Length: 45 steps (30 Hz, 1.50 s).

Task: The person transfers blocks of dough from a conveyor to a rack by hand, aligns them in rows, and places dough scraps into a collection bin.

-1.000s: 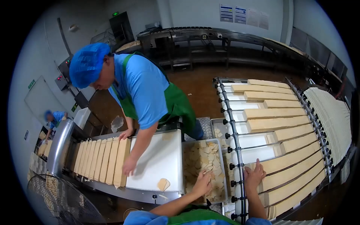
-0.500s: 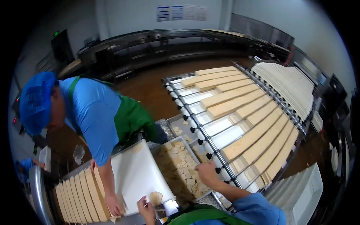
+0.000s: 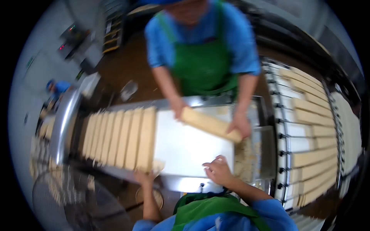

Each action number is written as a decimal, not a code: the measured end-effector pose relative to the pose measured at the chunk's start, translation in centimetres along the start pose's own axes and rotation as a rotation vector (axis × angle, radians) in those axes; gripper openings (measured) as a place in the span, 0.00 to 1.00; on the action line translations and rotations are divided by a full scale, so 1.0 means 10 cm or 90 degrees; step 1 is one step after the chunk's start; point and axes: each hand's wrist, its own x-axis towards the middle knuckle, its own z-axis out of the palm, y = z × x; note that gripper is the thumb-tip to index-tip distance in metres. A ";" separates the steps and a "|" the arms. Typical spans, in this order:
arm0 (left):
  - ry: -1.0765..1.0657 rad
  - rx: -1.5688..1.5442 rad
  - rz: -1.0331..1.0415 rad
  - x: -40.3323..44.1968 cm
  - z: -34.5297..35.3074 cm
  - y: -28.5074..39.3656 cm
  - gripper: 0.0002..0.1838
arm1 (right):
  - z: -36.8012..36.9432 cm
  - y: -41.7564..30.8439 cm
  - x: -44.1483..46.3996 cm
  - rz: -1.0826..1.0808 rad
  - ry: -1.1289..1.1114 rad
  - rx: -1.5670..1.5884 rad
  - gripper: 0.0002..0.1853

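My left hand point(image 3: 144, 178), blurred, is at the near end of the last pale-yellow stack of sheets point(image 3: 145, 138) in a row on the left. Beside its fingertips is a thin, ragged pale piece point(image 3: 158, 166); whether the fingers grip it is unclear. Low over the near right part of the white board point(image 3: 185, 148), my right hand point(image 3: 219, 170) is open, its bent fingers apart and holding nothing. Opposite me, a person in a green apron holds a long pale-yellow stack point(image 3: 210, 124) slantwise above the board, one hand at each end.
On the right stands a rack point(image 3: 283, 154) with metal bars and several pale-yellow stacks. A bin of pale scraps point(image 3: 243, 161) sits beyond the board's right edge. A curved metal bar point(image 3: 64, 127) rises at the far left. Another person point(image 3: 58, 87) is in the left background.
My view has turned left. My right hand has come from above the scrap bin to the board. The person opposite has straightened up and lifted a long stack off the row.
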 end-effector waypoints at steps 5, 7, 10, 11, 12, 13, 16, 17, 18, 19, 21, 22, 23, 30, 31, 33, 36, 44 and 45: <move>-0.055 -0.130 -0.076 0.24 0.05 0.08 0.50 | 0.54 -0.16 0.65 -0.027 -0.035 0.088 0.09; -0.067 -0.135 -0.097 0.27 -0.03 0.20 0.50 | 0.80 -0.12 0.87 -0.012 -0.054 0.087 0.09; -0.112 -0.138 -0.103 0.30 -0.15 0.39 0.49 | 1.30 0.10 1.20 0.034 -0.116 0.064 0.14; -0.127 -0.173 -0.095 0.31 -0.17 0.43 0.48 | 1.47 0.15 1.35 0.046 -0.111 -0.008 0.17; -0.140 -0.207 -0.086 0.34 -0.16 0.46 0.48 | 1.63 0.21 1.50 0.056 -0.104 -0.078 0.21; -0.139 -0.203 -0.083 0.35 -0.10 0.44 0.51 | 1.79 0.29 1.65 0.056 -0.104 -0.080 0.21; -0.164 -0.141 -0.072 0.35 -0.13 0.49 0.53 | 2.19 0.41 2.13 0.138 -0.151 -0.188 0.31; -0.211 -0.018 -0.103 0.35 -0.18 0.59 0.54 | 2.29 0.41 2.32 0.172 -0.172 -0.206 0.33; -0.214 -0.019 -0.099 0.37 -0.13 0.59 0.54 | 2.37 0.41 2.51 0.207 -0.194 -0.224 0.36; -0.212 -0.010 -0.095 0.35 -0.09 0.57 0.54 | 2.40 0.39 2.70 0.212 -0.195 -0.226 0.36; -0.206 0.024 -0.069 0.31 0.00 0.51 0.55 | 2.42 0.30 3.06 0.249 -0.256 -0.167 0.36; -0.213 0.026 -0.066 0.32 0.02 0.50 0.55 | 2.48 0.28 3.17 0.256 -0.257 -0.167 0.36; -0.232 0.011 -0.078 0.34 0.03 0.50 0.55 | 2.53 0.25 3.26 0.278 -0.265 -0.172 0.36; -0.285 0.007 -0.100 0.37 0.05 0.57 0.54 | 2.62 0.33 3.29 0.346 -0.245 -0.235 0.36; -0.292 -0.052 -0.086 0.37 0.07 0.54 0.53 | 2.49 0.35 3.28 0.407 -0.274 -0.221 0.37; -0.317 -0.125 -0.076 0.34 0.00 0.64 0.51 | 2.16 0.44 3.16 0.514 -0.280 -0.188 0.41; -0.371 -0.149 0.011 0.25 -0.03 0.94 0.49 | 1.52 0.67 2.80 0.651 -0.227 -0.148 0.42; -0.276 -0.203 0.293 -0.24 0.30 1.96 0.41 | 0.28 1.36 1.50 0.807 0.179 -0.041 0.46; -0.279 -0.236 0.284 -0.33 0.24 2.16 0.37 | 0.09 1.40 1.32 0.818 0.247 -0.054 0.46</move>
